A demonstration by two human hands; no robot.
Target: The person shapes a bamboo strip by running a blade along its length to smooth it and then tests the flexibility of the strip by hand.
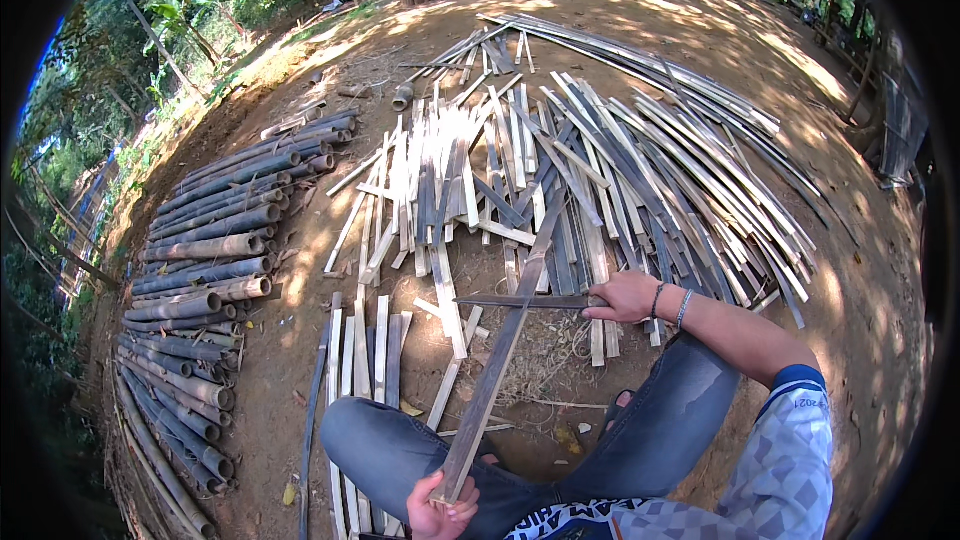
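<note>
My left hand grips the near end of a long flat bamboo slat that slants up and away over my lap. My right hand holds the handle of a long dark knife, whose blade lies crosswise against the slat about midway along it. I sit on bare ground with knees bent, in grey jeans. Bracelets ring my right wrist.
A big spread of split bamboo slats covers the ground ahead. Whole bamboo poles lie stacked at the left. A short row of cut slats lies by my left knee. Trees and greenery edge the dirt yard.
</note>
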